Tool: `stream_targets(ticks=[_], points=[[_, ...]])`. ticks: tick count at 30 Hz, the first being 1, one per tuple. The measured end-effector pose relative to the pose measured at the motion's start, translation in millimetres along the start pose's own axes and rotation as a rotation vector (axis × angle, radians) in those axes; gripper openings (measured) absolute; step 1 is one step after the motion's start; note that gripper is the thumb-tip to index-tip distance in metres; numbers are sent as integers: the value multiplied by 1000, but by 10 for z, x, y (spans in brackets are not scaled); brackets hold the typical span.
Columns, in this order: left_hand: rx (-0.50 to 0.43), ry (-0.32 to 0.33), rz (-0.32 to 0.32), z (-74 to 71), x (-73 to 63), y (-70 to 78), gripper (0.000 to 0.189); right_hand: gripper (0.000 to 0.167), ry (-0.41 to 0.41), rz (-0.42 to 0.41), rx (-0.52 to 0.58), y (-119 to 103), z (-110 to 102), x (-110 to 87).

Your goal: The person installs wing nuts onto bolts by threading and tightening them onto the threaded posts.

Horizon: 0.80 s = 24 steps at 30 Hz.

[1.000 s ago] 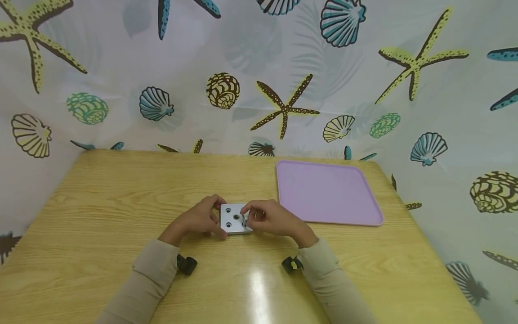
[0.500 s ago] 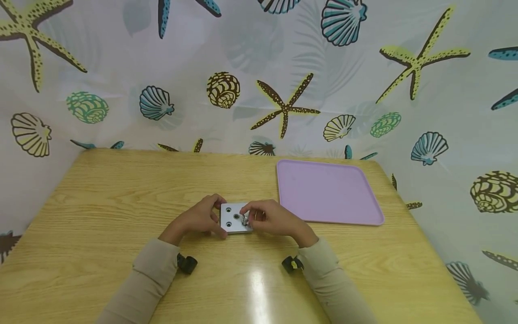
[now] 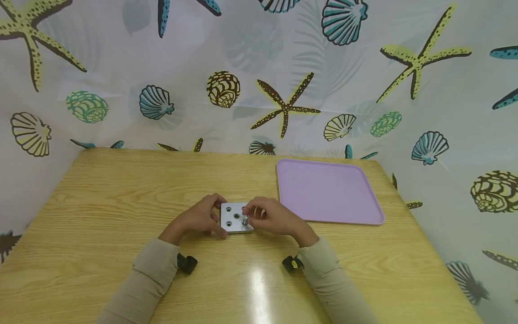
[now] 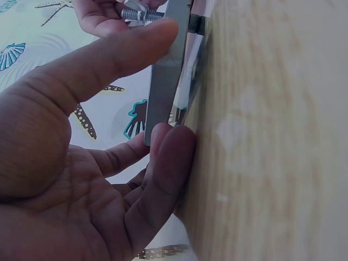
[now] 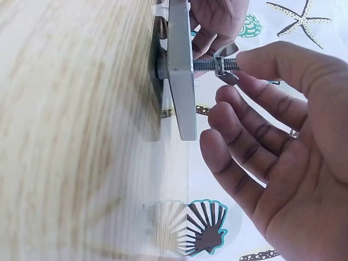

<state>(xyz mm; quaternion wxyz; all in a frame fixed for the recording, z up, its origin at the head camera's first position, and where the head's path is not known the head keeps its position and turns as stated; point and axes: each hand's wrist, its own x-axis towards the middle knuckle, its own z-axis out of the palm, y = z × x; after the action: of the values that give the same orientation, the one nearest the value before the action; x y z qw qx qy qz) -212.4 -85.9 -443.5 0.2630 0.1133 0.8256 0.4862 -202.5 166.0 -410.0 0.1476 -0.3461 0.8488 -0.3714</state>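
Plate [image 3: 232,217] gripped, fingers [image 5: 274,100] at wing nut [image 5: 219,66]

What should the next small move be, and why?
Likely a small turn of the wing nut by the right hand, perhaps toward the plate, though direction is unclear: the wing nut sits partway along the bolt, short of the plate, which the left hand grips.

The table [image 3: 121,180], left hand [image 3: 202,217], right hand [image 3: 273,217] and patterned cloth [image 3: 182,54] are viewed forward and down by the head camera, from farthest off. By each wrist camera, close and low, the metal plate [image 5: 184,98] is seen edge-on from that hand's side, the table tipped upright. The bolt [image 5: 203,65] and wing nut [image 5: 219,66] are shared by both wrist views, though in the left perhaps not shown whole.
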Motion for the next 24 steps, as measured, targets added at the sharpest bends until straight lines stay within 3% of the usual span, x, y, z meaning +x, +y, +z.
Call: stream_targets(ticks=[24], points=[[1,-3,11,-11,6,-8,83,17,-4,7,-14,9,5,14]])
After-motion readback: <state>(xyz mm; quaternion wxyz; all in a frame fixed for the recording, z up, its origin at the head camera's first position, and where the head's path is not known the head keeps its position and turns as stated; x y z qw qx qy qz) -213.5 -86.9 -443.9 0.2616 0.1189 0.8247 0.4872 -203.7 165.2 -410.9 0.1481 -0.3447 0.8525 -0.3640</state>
